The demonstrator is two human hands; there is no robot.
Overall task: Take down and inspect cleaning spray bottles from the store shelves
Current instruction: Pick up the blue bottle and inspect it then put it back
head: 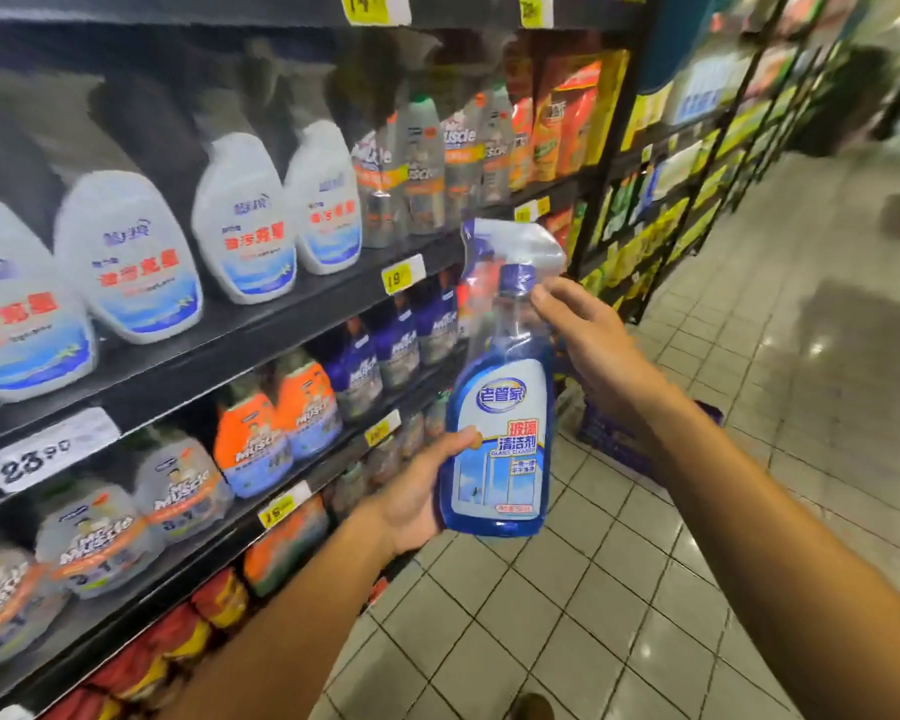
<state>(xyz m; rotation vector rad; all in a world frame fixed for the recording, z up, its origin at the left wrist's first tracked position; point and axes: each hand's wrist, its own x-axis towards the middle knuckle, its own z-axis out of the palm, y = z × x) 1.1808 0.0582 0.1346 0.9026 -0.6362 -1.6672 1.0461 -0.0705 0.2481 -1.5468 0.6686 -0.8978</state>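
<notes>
A blue glass-cleaner spray bottle (pixel 500 407) with a white label and a plastic-wrapped trigger head stands upright in front of the shelves. My left hand (pixel 417 491) grips its lower body from the left, thumb across the label. My right hand (pixel 588 335) holds the neck just below the blue cap, fingers curled round it. Its front label faces me.
Dark store shelves (pixel 261 324) on the left carry white spray bottles (pixel 126 252), grey and orange spray bottles (pixel 261 433) and yellow price tags (pixel 401 275). Further racks of yellow packs (pixel 697 163) run down the aisle. The tiled floor (pixel 645 589) lies to the right, a purple box (pixel 614 433) behind my right arm.
</notes>
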